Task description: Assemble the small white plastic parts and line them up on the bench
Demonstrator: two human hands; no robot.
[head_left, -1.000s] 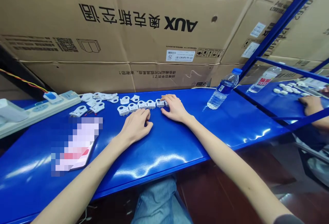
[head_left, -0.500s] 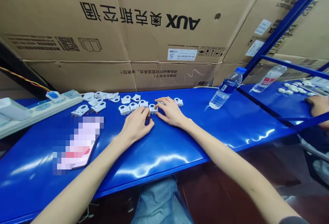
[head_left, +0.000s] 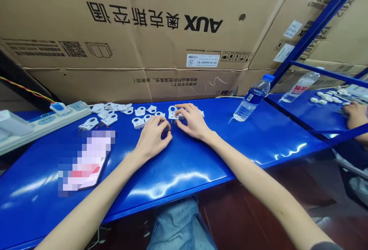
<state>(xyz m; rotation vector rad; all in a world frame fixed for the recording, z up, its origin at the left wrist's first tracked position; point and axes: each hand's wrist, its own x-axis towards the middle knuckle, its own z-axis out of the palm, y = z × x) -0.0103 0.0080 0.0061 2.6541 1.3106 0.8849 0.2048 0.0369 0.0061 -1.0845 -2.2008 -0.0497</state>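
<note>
Head view, left to right: we see a power strip (head_left: 15, 137) lying aslant by the left end of the blue table (head_left: 198, 160), with a cardboard box (head_left: 172, 51) standing behind the back edge. To its right, nearer the front edge, lies a phone (head_left: 87, 165), its screen blurred out. Between the phone and the back edge sits a loose cluster of white plugs (head_left: 112, 108), each with a ring-shaped handle, some overlapping.

Farther right, toward the back edge, a short row of plugs (head_left: 138, 123) runs behind our left hand (head_left: 152, 137), which partly covers it. Our left fingers are curled toward the thumb, with something dark between them; we cannot tell what it is or whether they grip it.

Next comes another plug (head_left: 173, 112), prongs down, right at the fingertips of our right hand (head_left: 192, 121). Those fingers bend over more plugs, mostly hidden; we cannot tell whether they hold any.

Beyond stands a water bottle (head_left: 252, 98), near the back edge, then a blue frame (head_left: 316, 24), a second bottle (head_left: 300, 87) and a co-worker's hand (head_left: 357, 114).
</note>
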